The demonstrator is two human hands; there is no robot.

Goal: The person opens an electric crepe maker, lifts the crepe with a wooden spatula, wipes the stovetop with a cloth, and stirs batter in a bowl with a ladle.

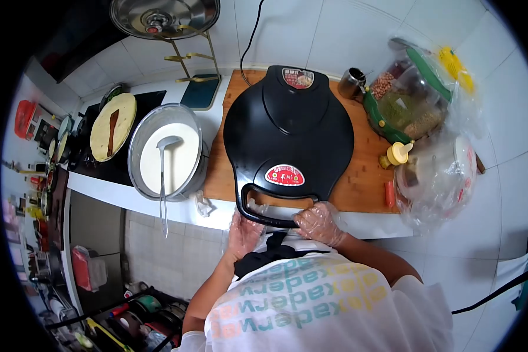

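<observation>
A black electric griddle with its lid down stands in front of me on a wooden board. Both my hands wear clear plastic gloves and are at its front handle. My right hand wraps round the handle's right end. My left hand grips the left part from below, palm up, its fingers partly hidden by the handle. Left of the griddle is a clear bowl of white batter, with a metal ladle resting in it, handle over the near rim.
On the hob at left lies a round flatbread with a wooden spatula on it. At right stand a metal cup, a green-edged container of nuts and grains, a yellow-topped bottle and a plastic-covered pot. A cord runs up the wall.
</observation>
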